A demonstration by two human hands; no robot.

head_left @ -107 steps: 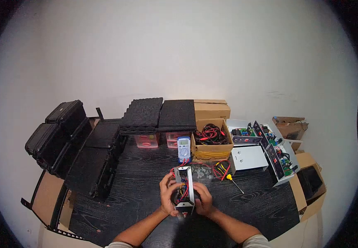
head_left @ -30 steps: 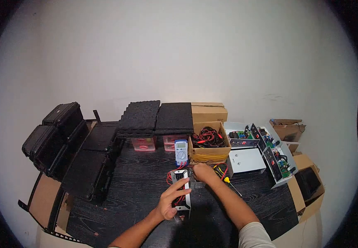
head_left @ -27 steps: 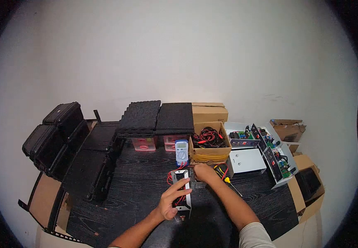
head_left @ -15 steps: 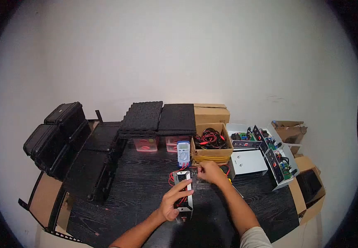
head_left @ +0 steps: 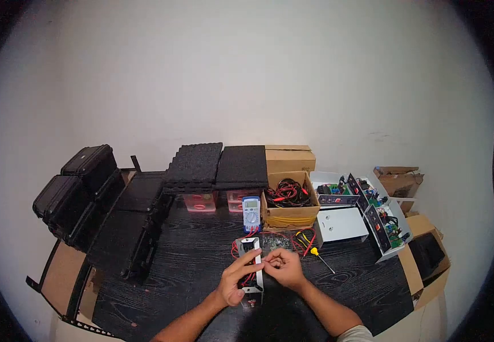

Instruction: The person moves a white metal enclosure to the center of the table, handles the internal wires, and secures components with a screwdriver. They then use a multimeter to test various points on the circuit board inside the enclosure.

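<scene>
A narrow white open metal case with red wires inside lies on the black table below the multimeter. My left hand grips it from the left, fingers reaching across its top. At its right edge my right hand is closed in a pinch close to my left fingertips; whatever is in the pinch is too small to make out. Behind the case stands a blue-and-white multimeter with red leads. A small clear bag lies just beyond my right hand. Right of it rests a yellow-and-black screwdriver.
A cardboard box of cables stands behind, beside black foam sheets on red drawers. At the right are a white panel and opened units with circuit boards. Black hard cases line the left.
My right hand has come back from the small bag toward the white case, near my left fingers. The screwdriver and bag are now uncovered. My left hand stays on the case.
</scene>
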